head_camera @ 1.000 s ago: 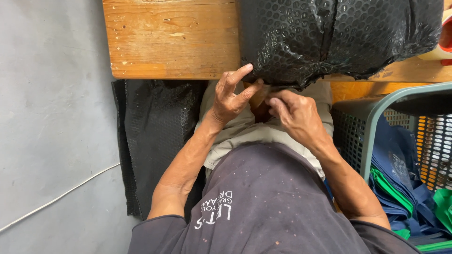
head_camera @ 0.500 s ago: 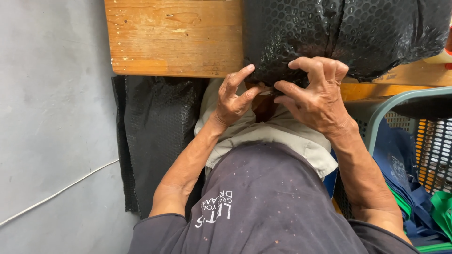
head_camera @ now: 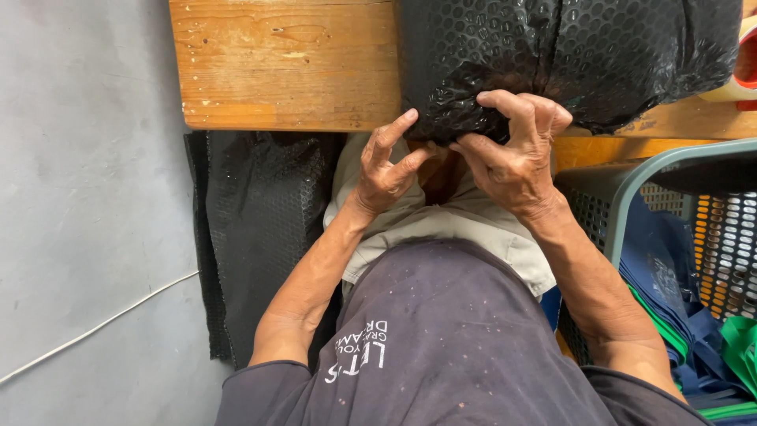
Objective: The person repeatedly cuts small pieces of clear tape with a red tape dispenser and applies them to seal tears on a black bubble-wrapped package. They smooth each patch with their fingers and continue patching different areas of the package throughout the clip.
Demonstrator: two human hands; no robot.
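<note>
Worktop: a worn wooden worktop (head_camera: 284, 63) fills the top of the view, orange-brown, scratched and stained, its front edge running straight across above the person's lap.
Package: a bulky black bubble-wrap package (head_camera: 568, 55) sits on the worktop at the right, and its lower bulge hangs over the front edge.
Right hand: the right hand (head_camera: 512, 154) is on the package's lower edge, fingers (head_camera: 516, 110) curled and dug into the wrap, gripping a fold of it.
Left hand: the left hand (head_camera: 386, 170) is just beside it at the package's left corner, fingers (head_camera: 394, 130) spread and half-bent, the tips touching the wrap; I cannot tell whether they pinch it.
Floor: grey, smooth concrete floor (head_camera: 87, 197) takes the whole left side, with 1 thin pale cable (head_camera: 95, 335) crossing it on a slant.
Under the worktop: a sheet of black bubble wrap (head_camera: 252, 229) hangs or leans below the edge, left of the person's knees.
Right side: a grey-green plastic basket (head_camera: 631, 177) stands close by the right arm, with blue and green folded fabric (head_camera: 694, 331) inside.
Far corner: a roll of tape (head_camera: 741, 71), red inside, shows at the worktop's right edge, partly cut off.
</note>
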